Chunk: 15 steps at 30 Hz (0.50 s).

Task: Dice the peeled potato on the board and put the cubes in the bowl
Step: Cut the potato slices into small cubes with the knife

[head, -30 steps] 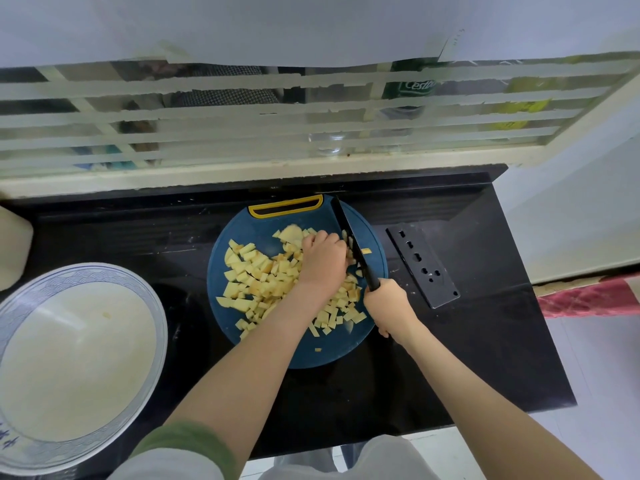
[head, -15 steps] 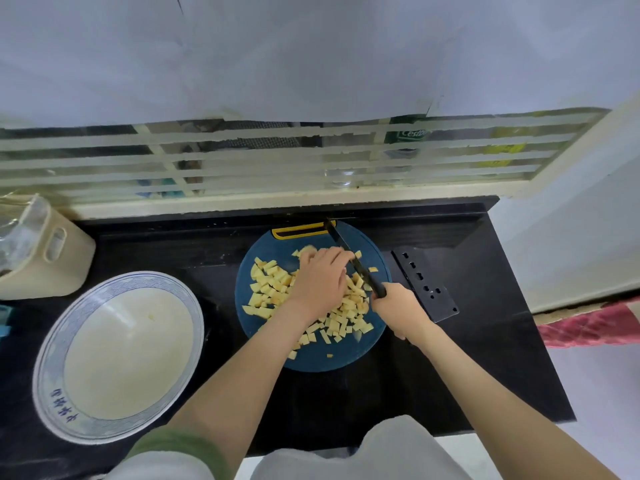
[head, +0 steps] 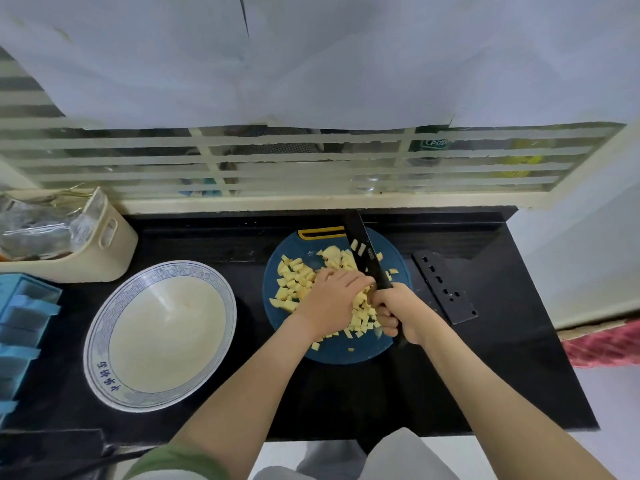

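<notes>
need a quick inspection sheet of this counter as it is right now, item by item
surface: black countertop, things spread across it.
job's things: potato cubes piled on the round blue cutting board; bowl to its left, no cubes seen in it; black knife angled over the board's far side, bits stuck to the blade.
clutter: knife sheath right of the board; beige basket and blue tray at the left.
grippers: left hand lies palm down on the cubes; right hand grips the knife handle.
cables: nothing seen.
surroundings: slatted window behind the counter; red cloth at the right.
</notes>
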Motion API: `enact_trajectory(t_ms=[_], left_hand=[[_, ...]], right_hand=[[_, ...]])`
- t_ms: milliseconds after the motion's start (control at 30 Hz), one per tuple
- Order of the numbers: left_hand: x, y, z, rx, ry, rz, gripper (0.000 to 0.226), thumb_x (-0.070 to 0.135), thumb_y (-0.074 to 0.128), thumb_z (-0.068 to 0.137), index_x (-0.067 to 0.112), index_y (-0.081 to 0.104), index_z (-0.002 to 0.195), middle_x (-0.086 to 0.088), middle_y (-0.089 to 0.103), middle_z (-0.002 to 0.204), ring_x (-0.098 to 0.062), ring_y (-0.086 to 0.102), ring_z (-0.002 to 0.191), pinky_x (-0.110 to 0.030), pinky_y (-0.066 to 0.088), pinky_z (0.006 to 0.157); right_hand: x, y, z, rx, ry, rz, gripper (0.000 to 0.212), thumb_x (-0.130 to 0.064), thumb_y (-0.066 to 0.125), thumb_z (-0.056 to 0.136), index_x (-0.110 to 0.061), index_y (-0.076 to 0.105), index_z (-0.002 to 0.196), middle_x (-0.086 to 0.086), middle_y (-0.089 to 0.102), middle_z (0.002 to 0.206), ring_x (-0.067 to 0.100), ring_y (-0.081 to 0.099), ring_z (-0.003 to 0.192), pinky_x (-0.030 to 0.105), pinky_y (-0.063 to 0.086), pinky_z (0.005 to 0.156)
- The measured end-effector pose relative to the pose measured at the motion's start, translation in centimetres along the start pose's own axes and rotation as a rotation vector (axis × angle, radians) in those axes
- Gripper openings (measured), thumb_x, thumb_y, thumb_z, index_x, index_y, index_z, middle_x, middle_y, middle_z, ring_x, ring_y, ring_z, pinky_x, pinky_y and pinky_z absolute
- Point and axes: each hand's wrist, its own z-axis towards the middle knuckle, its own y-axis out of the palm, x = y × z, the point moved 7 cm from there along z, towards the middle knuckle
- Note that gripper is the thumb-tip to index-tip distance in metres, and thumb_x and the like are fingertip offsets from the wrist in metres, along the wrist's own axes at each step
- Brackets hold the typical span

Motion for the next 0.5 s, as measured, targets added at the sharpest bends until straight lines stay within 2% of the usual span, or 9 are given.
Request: enact_trajectory(t_ms=[100, 167, 233, 300, 367, 433, 500], left_hand=[[-0.6, 0.5, -1.1, -0.077, 0.021, 0.042, 0.045, 0.000, 0.059, 0.074, 0.012, 0.061, 0.116, -0.001, 0.061, 0.116, -0.024, 0.054, 0.112, -0.044, 0.034, 0.100], [-1.3, 1.1, -1.5, -0.171, -0.012, 0.107, 0.041, 0.004, 0.053, 0.082, 0.016, 0.058, 0.121, 0.001, 0.057, 0.123, -0.021, 0.047, 0.120, -0.040, 0.025, 0.105], [-2.4, 1.1, -1.6, -0.182, -0.089, 0.139, 0.044, 0.006, 0.049, 0.086, 0.019, 0.053, 0.128, 0.003, 0.051, 0.130, -0.019, 0.039, 0.127, -0.039, 0.020, 0.107], [-3.2, 0.2, -1.3, -0.140, -0.153, 0.120, 0.049, 0.006, 0.054, 0.083, 0.018, 0.052, 0.130, 0.001, 0.053, 0.130, -0.020, 0.043, 0.124, -0.041, 0.025, 0.104], [-3.2, -1.1, -0.9, -0.018, -0.153, 0.121, 0.051, 0.005, 0.058, 0.076, 0.017, 0.056, 0.126, -0.001, 0.058, 0.123, -0.022, 0.050, 0.114, -0.041, 0.033, 0.097], [-3.1, -2.3, -0.4, 0.102, -0.143, 0.088, 0.044, 0.011, 0.047, 0.078, 0.021, 0.059, 0.120, 0.001, 0.060, 0.118, -0.019, 0.051, 0.108, -0.037, 0.031, 0.092], [-2.6, -2.5, 0.0, 0.089, -0.107, 0.060, 0.036, 0.023, 0.039, 0.089, 0.024, 0.060, 0.117, 0.006, 0.059, 0.119, -0.015, 0.050, 0.109, -0.035, 0.026, 0.092]], right_hand=[[0.4, 0.8, 0.2, -0.022, 0.007, 0.044, 0.021, 0.003, 0.044, 0.089, -0.013, 0.042, 0.075, 0.002, 0.029, 0.051, 0.012, 0.023, 0.036, 0.020, 0.021, 0.038], [0.9, 0.7, 0.3, 0.004, 0.008, 0.033, 0.018, 0.003, 0.044, 0.089, -0.012, 0.042, 0.079, 0.002, 0.029, 0.052, 0.012, 0.023, 0.036, 0.020, 0.021, 0.038], [1.1, 0.3, 0.4, 0.067, 0.009, -0.082, 0.010, 0.001, 0.043, 0.089, -0.009, 0.044, 0.086, 0.003, 0.032, 0.052, 0.013, 0.025, 0.036, 0.021, 0.023, 0.038], [0.6, -0.5, 0.3, 0.162, -0.039, -0.312, 0.004, -0.005, 0.045, 0.089, -0.006, 0.048, 0.091, 0.005, 0.038, 0.058, 0.015, 0.030, 0.038, 0.022, 0.027, 0.039], [-0.4, -1.1, 0.1, 0.273, -0.144, -0.655, 0.009, -0.011, 0.044, 0.089, -0.013, 0.050, 0.083, 0.003, 0.049, 0.065, 0.016, 0.044, 0.048, 0.025, 0.035, 0.045], [-1.2, -1.3, -0.5, 0.364, -0.216, -0.960, 0.015, -0.016, 0.041, 0.091, -0.019, 0.049, 0.079, 0.002, 0.058, 0.073, 0.018, 0.056, 0.062, 0.027, 0.041, 0.053], [-1.8, -1.4, -1.3, 0.435, -0.266, -1.205, 0.011, -0.019, 0.041, 0.092, -0.021, 0.051, 0.089, -0.001, 0.058, 0.076, 0.019, 0.059, 0.068, 0.029, 0.045, 0.057]])
